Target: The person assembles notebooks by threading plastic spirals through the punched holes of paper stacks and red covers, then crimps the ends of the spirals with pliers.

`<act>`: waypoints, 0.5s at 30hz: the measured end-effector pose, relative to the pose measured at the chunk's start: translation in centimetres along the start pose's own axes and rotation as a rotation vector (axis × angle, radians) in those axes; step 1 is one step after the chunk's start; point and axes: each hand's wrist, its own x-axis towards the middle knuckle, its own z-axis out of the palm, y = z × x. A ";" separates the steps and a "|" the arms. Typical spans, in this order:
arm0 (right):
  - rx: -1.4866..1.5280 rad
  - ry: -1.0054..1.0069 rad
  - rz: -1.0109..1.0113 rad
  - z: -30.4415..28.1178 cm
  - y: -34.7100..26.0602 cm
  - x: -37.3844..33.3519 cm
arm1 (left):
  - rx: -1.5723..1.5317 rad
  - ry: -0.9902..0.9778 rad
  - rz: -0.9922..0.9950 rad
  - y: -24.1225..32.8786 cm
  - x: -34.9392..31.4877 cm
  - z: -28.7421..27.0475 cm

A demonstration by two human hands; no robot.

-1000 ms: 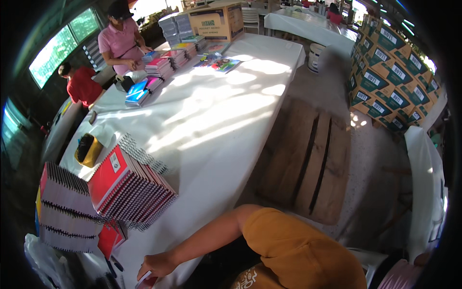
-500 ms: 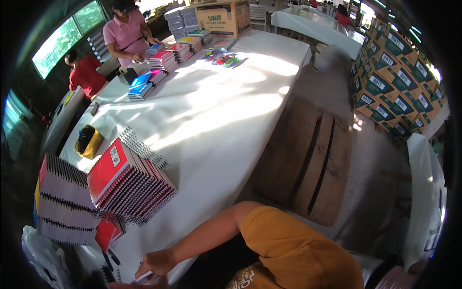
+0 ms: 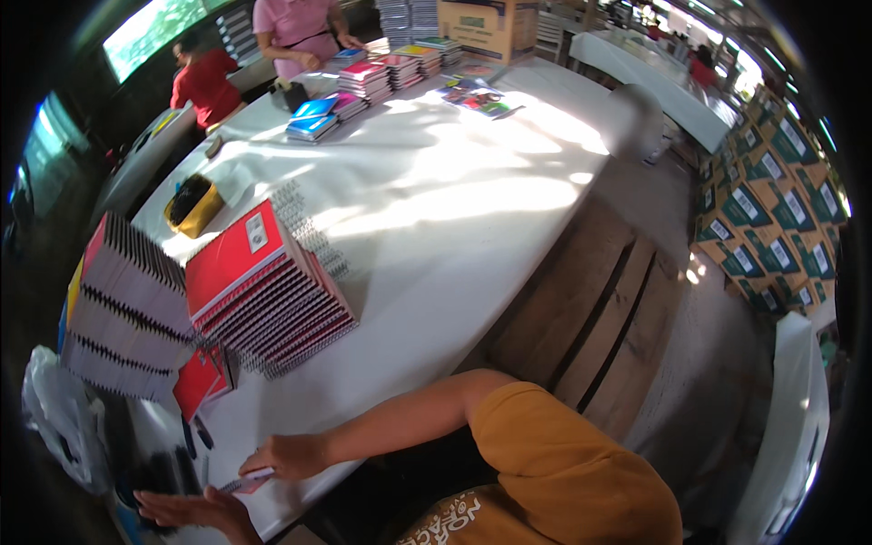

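At white table (image 3: 391, 363) | right hand (image 3: 289, 457) | small notebook (image 3: 246, 486): reddish, pale-edged

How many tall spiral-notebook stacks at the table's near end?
2 visible: the red-covered stack, and the dark-spiral stack to its left. More could be hidden behind them.

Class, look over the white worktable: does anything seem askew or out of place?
Yes, mildly: a red notebook lies skewed at the near foot of the red notebook stack, out of line with the others. Nothing looks clearly spilled.
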 end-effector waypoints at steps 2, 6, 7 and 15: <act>0.089 -0.031 0.011 0.5 -0.3 0.6 | -0.187 -0.099 0.021 -1.3 -4.6 1.9; 0.066 0.057 0.132 -0.4 1.8 0.3 | -0.418 -0.219 0.231 0.9 -5.7 3.8; 0.071 0.085 0.134 -0.5 1.6 0.4 | -0.340 -0.142 0.202 1.1 -3.2 3.4; -0.019 -0.001 0.165 0.1 0.1 0.8 | -0.413 -0.342 0.222 0.4 -8.1 1.5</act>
